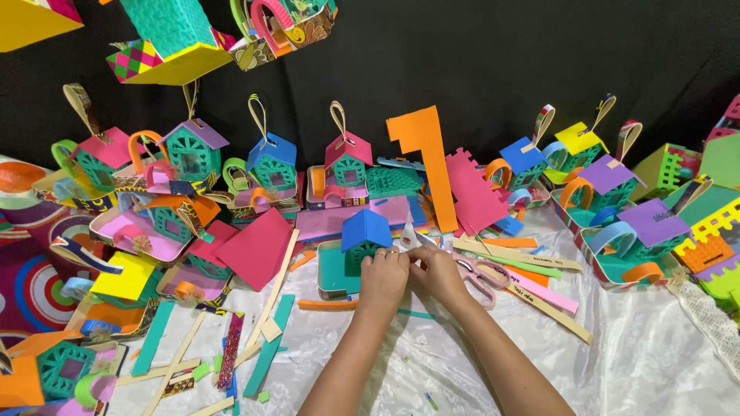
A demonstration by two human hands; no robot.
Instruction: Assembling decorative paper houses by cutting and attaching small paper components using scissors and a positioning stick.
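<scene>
A small teal paper house with a blue roof (pixel 364 233) stands in a teal tray (pixel 330 270) at the middle of the table. My left hand (pixel 382 280) is curled just in front of it, fingers closed against the house's base. My right hand (pixel 436 271) presses against the left one, fingers bent; something small may be pinched between the two hands, but I cannot make it out. A small white glue bottle tip (pixel 407 236) shows just behind my hands. Pink-handled scissors (pixel 476 279) lie under and right of my right hand.
Many small coloured paper houses with loop handles stand along the black backdrop, such as a green one (pixel 193 151) and a blue-roofed one (pixel 271 160). An orange foam sheet (pixel 428 158), a red square (pixel 257 248) and paper strips (pixel 539 296) lie on the white cloth (pixel 632 362).
</scene>
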